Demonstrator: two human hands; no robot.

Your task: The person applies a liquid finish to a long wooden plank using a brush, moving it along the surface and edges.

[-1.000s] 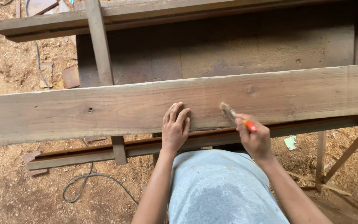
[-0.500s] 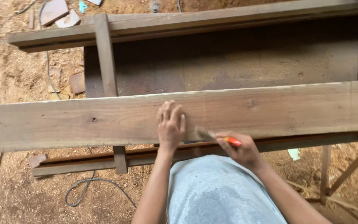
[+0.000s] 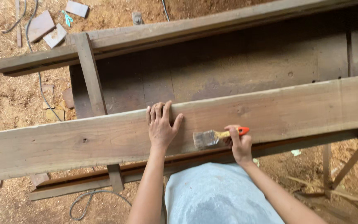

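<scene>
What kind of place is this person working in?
Probably a rough woodworking yard or open-air carpentry shop. Sawdust covers the ground, wood offcuts lie about, and a long plank rests across a timber work frame. The left hand steadies the plank while the right hand holds a paintbrush.

- A rough wooden surface (image 3: pixel 237 79) carries the work: a dark, stained top framed by weathered rails, with a cross-piece (image 3: pixel 88 70) at its left.
- A long pale plank (image 3: pixel 79 143) lies across its near edge, slanting up to the right.
- The floor (image 3: pixel 9 108) is covered in sawdust.
- On the floor lie wood offcuts (image 3: pixel 48 30) and a cable (image 3: pixel 36 54) at upper left, and a looped cable (image 3: pixel 83 203) below.
</scene>
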